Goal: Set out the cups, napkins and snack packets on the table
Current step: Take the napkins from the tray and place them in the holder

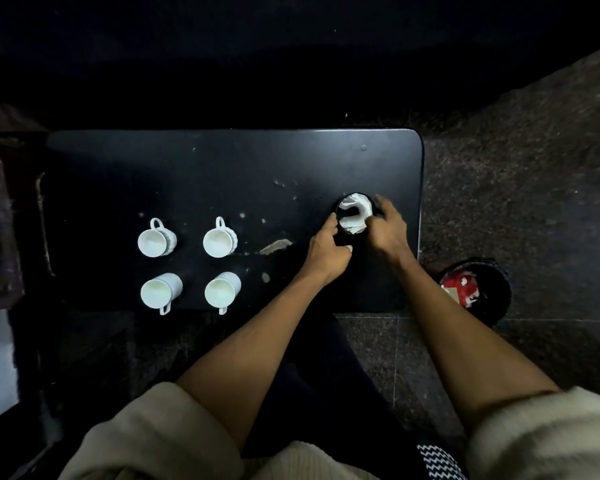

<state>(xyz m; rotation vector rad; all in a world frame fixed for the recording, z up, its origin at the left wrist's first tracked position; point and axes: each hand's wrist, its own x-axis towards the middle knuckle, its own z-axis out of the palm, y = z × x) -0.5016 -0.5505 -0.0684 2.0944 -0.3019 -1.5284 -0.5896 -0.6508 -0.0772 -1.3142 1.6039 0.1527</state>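
Head view, places given from the black table [222,161].

Item: four white cups, empty, upright, set in a two-by-two block on the table's left half. Far left cup [156,241] and far right cup [219,240] have scalloped sides and handles pointing away from the person. Near left cup [160,292] and near right cup [221,291] are straight-sided, handles pointing toward the person, at the table's near edge.

Item: black round holder [354,213], on the table's right half, well apart from the cups. Contents: white napkins [355,212], crumpled or rolled, filling the opening.

Item: left hand [328,249], at the holder's near-left side, fingers curled against its dark wall, grasping it.

Item: right hand [388,226], at the holder's right side, fingers wrapped round its rim, thumb at the napkins' edge.

Item: black basket [499,289], on the floor just beside the table's near right corner. Contents: red and white packets [463,287], partly hidden by the right forearm.

Item: cream sleeves [160,434], pushed up both forearms.
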